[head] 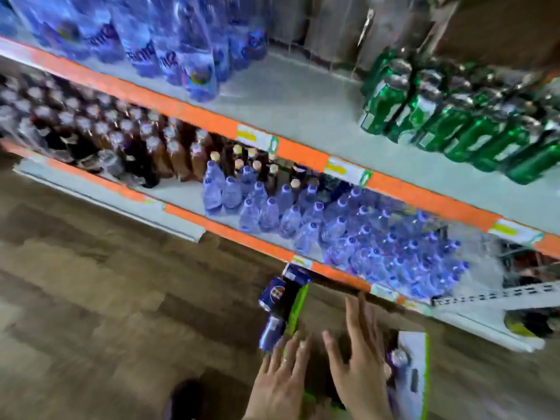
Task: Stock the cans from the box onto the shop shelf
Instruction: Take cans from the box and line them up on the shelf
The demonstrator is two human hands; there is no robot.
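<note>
Shop shelves (303,122) loom beyond the box (412,371); my left hand (281,380) and right hand (360,365) reach spread and empty, and might topple loose cans (272,294).

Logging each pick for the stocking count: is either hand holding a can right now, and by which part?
Nothing is held. The left hand and the right hand are spread open over the box, fingers straight. The blue cans lie ungripped.
</note>
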